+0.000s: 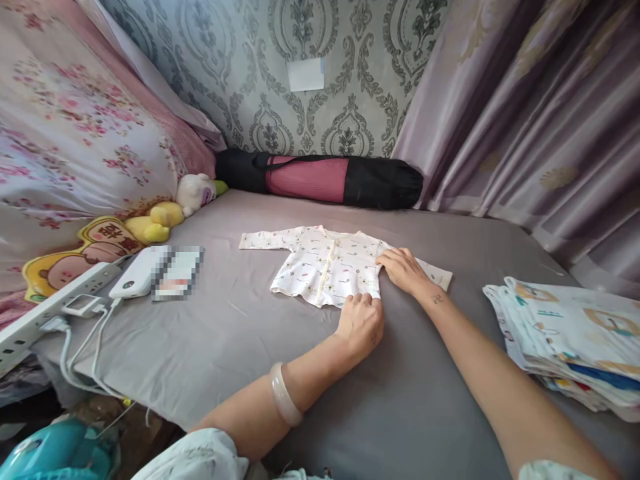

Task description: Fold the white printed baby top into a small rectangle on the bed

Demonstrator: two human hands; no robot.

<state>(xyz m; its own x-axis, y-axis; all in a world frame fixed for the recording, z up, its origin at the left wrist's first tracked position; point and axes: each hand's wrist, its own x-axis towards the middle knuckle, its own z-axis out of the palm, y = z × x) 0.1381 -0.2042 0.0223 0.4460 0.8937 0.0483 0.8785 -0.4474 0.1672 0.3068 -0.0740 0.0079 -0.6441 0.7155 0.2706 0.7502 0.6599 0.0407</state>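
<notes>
A small white printed baby shirt [325, 263] lies spread flat, front up, on the grey bed sheet [240, 333], its left sleeve stretched out. My left hand [361, 323] rests at the shirt's bottom hem, fingers curled and pinching the fabric edge. My right hand [404, 268] lies on the shirt's right side by the armpit, fingers pressed together on the cloth, covering part of the right sleeve. A pale bangle sits on my left wrist.
A stack of folded printed cloths [575, 340] sits at the right. A rolled mat in a black bag [320, 177] lies along the wall. Plush toys [170, 207], a power bank [137, 273], a power strip [50, 307] and cables are at the left edge.
</notes>
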